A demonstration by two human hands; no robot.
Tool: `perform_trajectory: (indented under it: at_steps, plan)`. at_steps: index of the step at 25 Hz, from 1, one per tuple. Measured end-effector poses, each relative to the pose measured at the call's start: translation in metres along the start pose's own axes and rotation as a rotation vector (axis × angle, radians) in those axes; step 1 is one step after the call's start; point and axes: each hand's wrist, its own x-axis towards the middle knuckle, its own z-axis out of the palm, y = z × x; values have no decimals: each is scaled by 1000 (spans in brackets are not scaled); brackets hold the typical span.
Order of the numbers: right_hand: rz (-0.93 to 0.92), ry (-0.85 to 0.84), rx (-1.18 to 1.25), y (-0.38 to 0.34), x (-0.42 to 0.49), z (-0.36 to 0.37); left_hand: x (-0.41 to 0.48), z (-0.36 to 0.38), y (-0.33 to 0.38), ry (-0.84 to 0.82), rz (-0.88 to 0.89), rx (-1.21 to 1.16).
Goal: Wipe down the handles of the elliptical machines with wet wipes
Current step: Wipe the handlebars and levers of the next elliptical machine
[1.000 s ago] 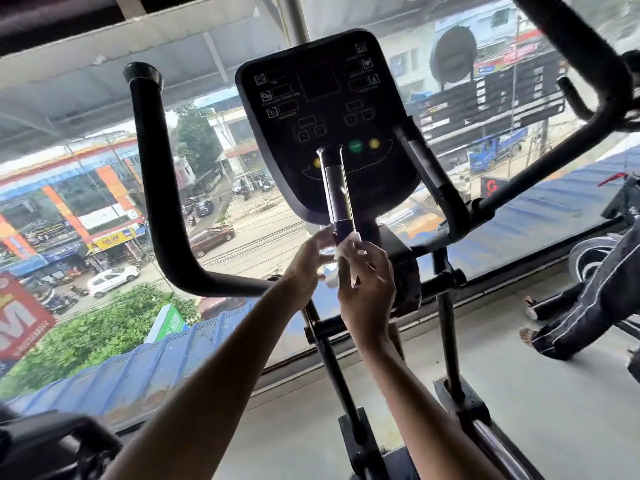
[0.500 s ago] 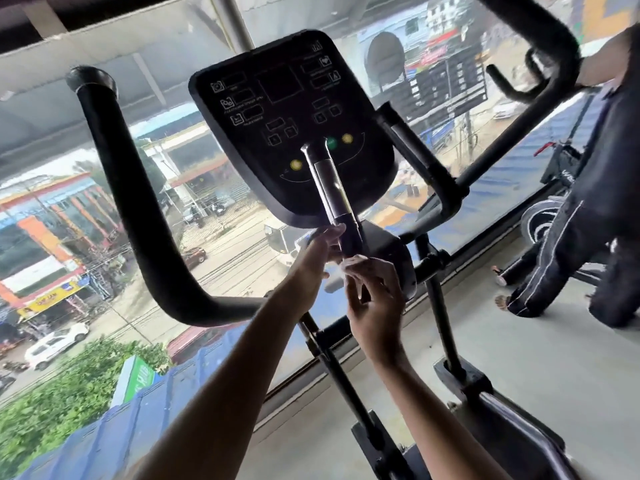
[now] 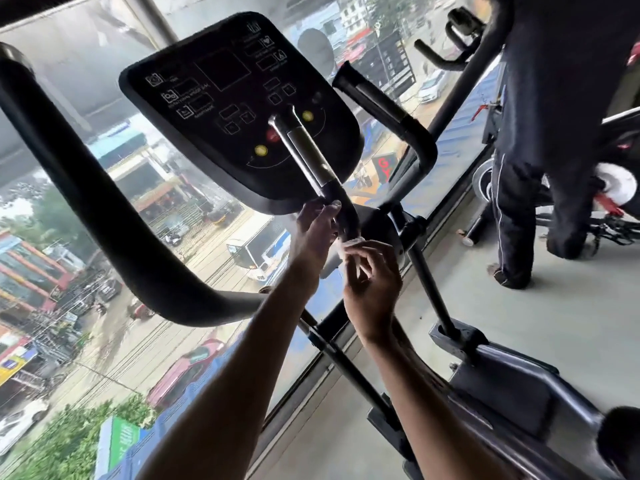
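Wet wipe [image 3: 350, 242] white, crumpled, pinched by right hand [image 3: 372, 284] at handle [image 3: 341, 206].

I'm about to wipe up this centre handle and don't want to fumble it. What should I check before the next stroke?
1. Wipe in hand: ok. The right hand pinches the wet wipe at the handle's lower end.
2. Wipe wrapped round the handle: cannot tell; it looks bunched between the hands.
3. Left hand steadying: ok, its fingers touch the handle's black lower part.
4. Path upward: ok, the silver sensor strip is uncovered.
5. Elbow room: ok, the person on the right stands apart from this machine.
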Motion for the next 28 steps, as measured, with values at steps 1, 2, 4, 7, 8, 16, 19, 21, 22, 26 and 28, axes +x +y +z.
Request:
perform_trajectory:
  at_steps: [1, 2, 4, 7, 8, 16, 19, 21, 22, 26, 28]
  plan:
    - [13, 51, 35, -4, 0, 4, -1, 0, -3, -18, 37, 0]
    - [10, 87, 62, -8, 1, 8, 0, -2, -6, -38, 66, 16]
    - [6, 80, 100, -8, 0, 15, 1, -5, -10, -51, 99, 55]
    - [171, 52, 74, 9, -12, 22, 7, -10, -14, -63, 126, 28]
    - [273, 59, 76, 12, -15, 25, 7, -11, -15, -74, 135, 21]
    - [501, 266, 161, 6, -36, 52, 3, -20, -25, -157, 186, 85]
    - [740, 192, 192, 21, -43, 55, 6, -23, -27, -197, 175, 125]
    - [769, 292, 247, 19, -45, 53, 6, -25, -28, -196, 182, 160]
    - [736, 358, 293, 14, -45, 52, 6, -26, -28, -196, 184, 172]
    - [649, 442, 315, 5, -42, 61, 5, -26, -31, -181, 207, 216]
    - [781, 424, 315, 13, -42, 61, 4, -24, -31, -165, 220, 239]
